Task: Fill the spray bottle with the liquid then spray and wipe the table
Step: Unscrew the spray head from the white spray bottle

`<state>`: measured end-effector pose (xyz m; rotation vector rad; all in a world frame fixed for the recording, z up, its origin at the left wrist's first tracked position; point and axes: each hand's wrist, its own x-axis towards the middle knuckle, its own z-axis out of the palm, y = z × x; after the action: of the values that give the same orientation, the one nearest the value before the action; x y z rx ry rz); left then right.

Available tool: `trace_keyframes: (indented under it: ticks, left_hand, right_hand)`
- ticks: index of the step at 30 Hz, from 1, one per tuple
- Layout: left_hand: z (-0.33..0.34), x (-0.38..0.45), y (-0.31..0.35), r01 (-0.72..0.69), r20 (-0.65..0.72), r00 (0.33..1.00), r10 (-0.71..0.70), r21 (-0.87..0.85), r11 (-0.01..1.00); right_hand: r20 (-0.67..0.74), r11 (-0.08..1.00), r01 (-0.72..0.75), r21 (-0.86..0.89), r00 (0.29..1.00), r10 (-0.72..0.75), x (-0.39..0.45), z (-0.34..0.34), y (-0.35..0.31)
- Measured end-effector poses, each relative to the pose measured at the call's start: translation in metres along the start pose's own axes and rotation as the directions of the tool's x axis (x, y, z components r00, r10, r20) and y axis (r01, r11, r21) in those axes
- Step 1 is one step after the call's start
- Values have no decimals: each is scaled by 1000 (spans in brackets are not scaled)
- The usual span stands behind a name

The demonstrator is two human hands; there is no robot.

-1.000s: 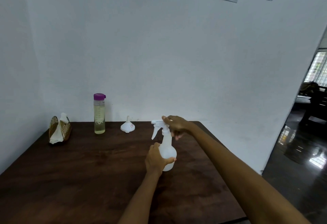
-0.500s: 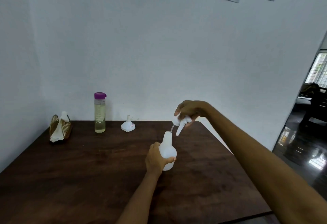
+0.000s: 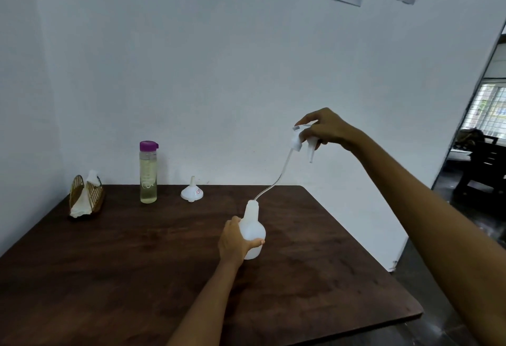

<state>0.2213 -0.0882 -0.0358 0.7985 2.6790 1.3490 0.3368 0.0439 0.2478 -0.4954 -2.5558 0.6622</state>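
Observation:
A white spray bottle (image 3: 253, 226) stands upright in the middle of the dark wooden table (image 3: 137, 263), gripped around its body by my left hand (image 3: 235, 241). My right hand (image 3: 325, 129) holds the white trigger head (image 3: 301, 141) up and to the right of the bottle. Its thin dip tube (image 3: 276, 178) curves down, with its lower end still in the bottle's open neck. A clear bottle of pale yellow liquid (image 3: 148, 173) with a purple cap stands at the back of the table. Beside it, an upturned white funnel (image 3: 192, 191) rests on the table.
A wicker holder with a white cloth (image 3: 86, 199) sits at the table's back left. White walls close the back and left sides. The table's right edge borders a dark floor and an open doorway (image 3: 482, 140) with furniture beyond.
My right hand has taken the trigger head off the bottle and lifted it up and to the right, drawing the dip tube almost out. My left hand has kept the bottle still.

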Motion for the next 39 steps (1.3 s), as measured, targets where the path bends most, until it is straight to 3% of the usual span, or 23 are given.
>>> trace_keyframes:
  ticks: [5,10,20,39]
  left_hand:
    - [0,0,0,-2,0,1000,2,9,1000]
    - [0,2,-1,-12,-2,1000,12,18,1000]
    - [-1,2,2,6,16,1000,-6,30,1000]
    - [0,4,2,11,24,1000,-13,55,998]
  right_hand:
    - [116,964,183,-194,980,-163,-10,-11,4]
    - [11,927,249,-281,967,-256,-23,1,12]
    - [-140,965,232,-122,958,-248,-36,-3,52]
    - [-161,969,239,-67,956,-247,-46,-7,58]
